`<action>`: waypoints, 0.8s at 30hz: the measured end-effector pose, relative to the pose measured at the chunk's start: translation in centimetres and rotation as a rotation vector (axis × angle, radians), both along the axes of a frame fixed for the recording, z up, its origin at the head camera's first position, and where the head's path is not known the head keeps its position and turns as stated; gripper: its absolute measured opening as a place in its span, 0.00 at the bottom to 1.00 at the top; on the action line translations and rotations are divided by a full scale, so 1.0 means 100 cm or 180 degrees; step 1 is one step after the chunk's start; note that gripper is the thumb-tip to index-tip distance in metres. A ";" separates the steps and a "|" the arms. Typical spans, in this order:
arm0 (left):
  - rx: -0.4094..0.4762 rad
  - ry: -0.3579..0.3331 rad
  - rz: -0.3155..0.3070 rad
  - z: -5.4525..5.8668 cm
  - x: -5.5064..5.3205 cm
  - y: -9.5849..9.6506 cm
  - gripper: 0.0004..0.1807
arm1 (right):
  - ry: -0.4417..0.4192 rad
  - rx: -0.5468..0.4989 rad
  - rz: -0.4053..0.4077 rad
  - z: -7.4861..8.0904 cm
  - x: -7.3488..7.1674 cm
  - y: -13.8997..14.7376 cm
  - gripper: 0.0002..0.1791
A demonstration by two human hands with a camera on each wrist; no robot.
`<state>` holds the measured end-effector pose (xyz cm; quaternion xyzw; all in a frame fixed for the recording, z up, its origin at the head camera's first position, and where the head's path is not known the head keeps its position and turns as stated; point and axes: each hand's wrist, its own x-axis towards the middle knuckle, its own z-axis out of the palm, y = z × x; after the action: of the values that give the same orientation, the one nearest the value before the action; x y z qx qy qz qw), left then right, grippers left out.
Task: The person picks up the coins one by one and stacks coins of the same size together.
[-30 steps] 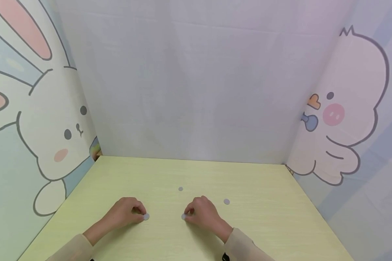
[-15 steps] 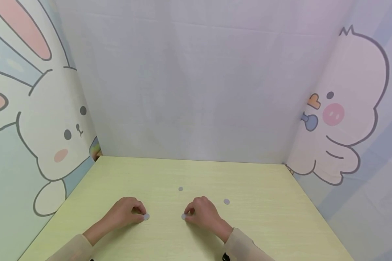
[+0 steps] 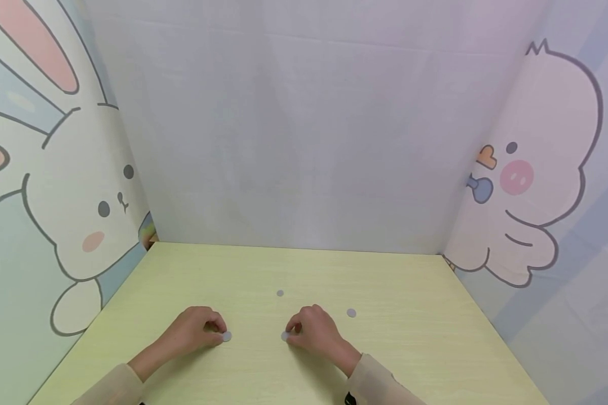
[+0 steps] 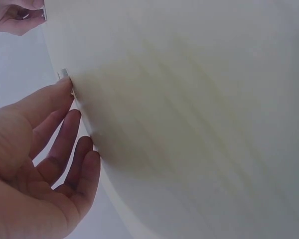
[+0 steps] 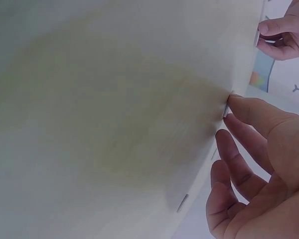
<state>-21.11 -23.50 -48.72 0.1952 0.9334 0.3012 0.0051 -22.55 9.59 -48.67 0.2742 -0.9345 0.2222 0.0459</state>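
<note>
In the head view my left hand (image 3: 195, 329) pinches the edge of a small flat grey disc (image 3: 227, 336) between thumb and index finger, low at the tabletop. My right hand (image 3: 314, 332) faces it from the other side, thumb and index finger pinching a second grey disc (image 3: 285, 336). A gap of bare wood separates these two discs. From the left wrist, the disc (image 4: 63, 73) peeks out past the thumb tip while the other fingers curl loosely below. The right wrist view has its disc (image 5: 226, 107) edge-on at the thumb tip, partly covered by the fingers.
Two more grey discs lie flat on the pale wooden table (image 3: 410, 337): one disc (image 3: 280, 293) farther back near the middle, another disc (image 3: 352, 313) right of my right hand. A plain light curtain (image 3: 304, 140) hangs behind the table, with cartoon-printed cloth (image 3: 81, 197) at the sides.
</note>
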 end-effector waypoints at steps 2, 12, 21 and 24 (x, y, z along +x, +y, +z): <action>-0.0001 0.0008 -0.0008 0.000 0.000 0.000 0.09 | -0.0004 0.0003 -0.0007 0.000 0.001 0.000 0.03; -0.0005 -0.0032 -0.0062 0.000 -0.001 -0.002 0.09 | -0.0007 0.0009 -0.0017 -0.001 0.001 0.000 0.04; -0.0061 -0.0077 -0.0008 0.007 0.000 -0.001 0.10 | -0.0048 -0.0033 -0.0001 -0.001 0.000 0.001 0.04; -0.0081 -0.0035 0.0023 0.012 0.000 0.001 0.12 | -0.0052 -0.0049 -0.0007 0.000 0.000 0.001 0.04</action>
<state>-21.09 -23.37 -47.55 0.1900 0.9378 0.2904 0.0116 -22.54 9.68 -48.70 0.2710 -0.9334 0.2316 0.0406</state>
